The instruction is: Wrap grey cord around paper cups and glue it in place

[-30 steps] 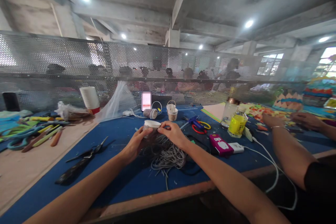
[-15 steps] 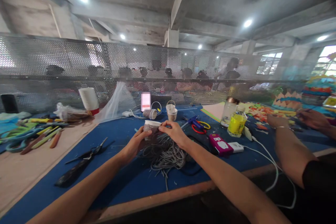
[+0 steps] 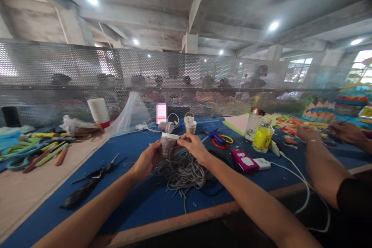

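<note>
Two hands on cup, held just above cord pile | left hand grips wall, right hand pinches rim | cup likely light, thin, crushable: hold wall gently | cord limp, tangly | scissors lie left on mat

people behind the mesh screen are blurred.
</note>
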Tool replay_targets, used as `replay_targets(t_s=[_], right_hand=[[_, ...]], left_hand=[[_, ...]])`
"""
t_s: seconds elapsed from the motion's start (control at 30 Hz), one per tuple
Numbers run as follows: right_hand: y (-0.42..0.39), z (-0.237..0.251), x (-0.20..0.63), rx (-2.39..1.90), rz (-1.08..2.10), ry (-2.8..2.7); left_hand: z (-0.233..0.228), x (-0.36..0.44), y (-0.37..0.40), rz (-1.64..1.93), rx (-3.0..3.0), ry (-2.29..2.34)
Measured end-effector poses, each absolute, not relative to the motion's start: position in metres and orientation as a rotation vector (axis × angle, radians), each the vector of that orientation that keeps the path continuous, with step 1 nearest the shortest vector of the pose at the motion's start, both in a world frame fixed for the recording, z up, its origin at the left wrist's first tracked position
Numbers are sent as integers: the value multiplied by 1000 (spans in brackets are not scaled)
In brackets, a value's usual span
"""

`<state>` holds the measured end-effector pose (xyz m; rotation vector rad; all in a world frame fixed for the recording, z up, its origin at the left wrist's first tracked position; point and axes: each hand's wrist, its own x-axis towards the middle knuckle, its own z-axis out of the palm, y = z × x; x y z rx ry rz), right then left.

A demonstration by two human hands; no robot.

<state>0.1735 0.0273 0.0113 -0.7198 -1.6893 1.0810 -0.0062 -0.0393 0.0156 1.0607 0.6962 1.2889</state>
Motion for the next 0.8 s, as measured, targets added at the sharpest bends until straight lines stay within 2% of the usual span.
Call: replay_targets(t_s=[0.57,0.8], right_hand=[[31,8,174,-748,1099,-1609],[24,15,173,-758,1090,-1641]], left_hand=[[17,-7,-42,1203,1050,707],[14,-2,-44,1209,1242,805]])
